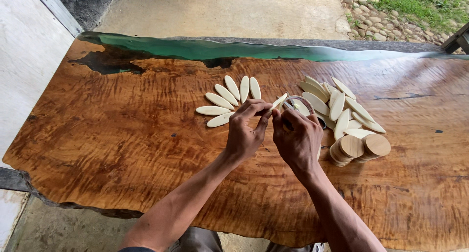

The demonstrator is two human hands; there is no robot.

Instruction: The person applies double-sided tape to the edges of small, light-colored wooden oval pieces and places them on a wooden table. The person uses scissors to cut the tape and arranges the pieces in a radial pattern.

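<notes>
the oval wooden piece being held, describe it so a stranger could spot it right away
On the wooden table, between the fanned ovals and the loose pile, the left hand and right hand meet. The oval piece is pinched there, raised off the wood.

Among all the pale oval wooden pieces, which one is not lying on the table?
The oval piece pinched between the left hand and right hand. It is raised above the table; the fanned group and loose pile lie flat.
</notes>
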